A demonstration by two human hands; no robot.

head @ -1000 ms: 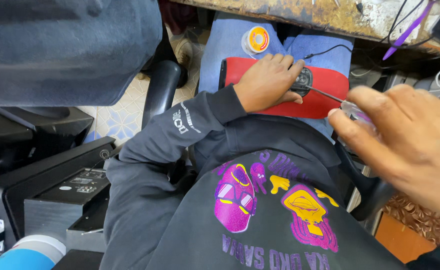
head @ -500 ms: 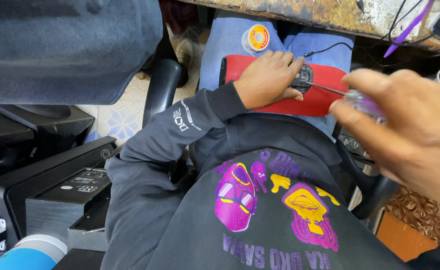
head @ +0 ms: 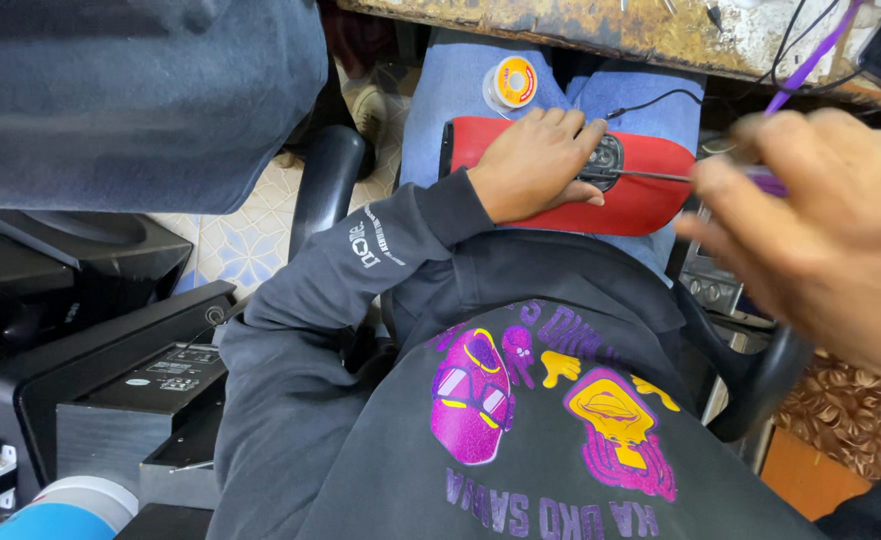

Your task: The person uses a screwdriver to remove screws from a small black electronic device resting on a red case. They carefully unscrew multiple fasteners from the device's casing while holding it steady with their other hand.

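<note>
Right hand (head: 821, 240) grip around screwdriver (head: 661, 177)

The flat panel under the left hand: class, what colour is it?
Red, with a dark round part set in it; the flat panel shows best in the head view, under the left hand.

A small repair workshop is showing here: a worn, stained desk (head: 601, 35) is running along the top with wires (head: 801, 40) hanging over its edge, a solder spool (head: 512, 82) is lying just below it, and black electronic units (head: 111, 390) are sitting stacked on the tiled floor (head: 251, 240).
</note>
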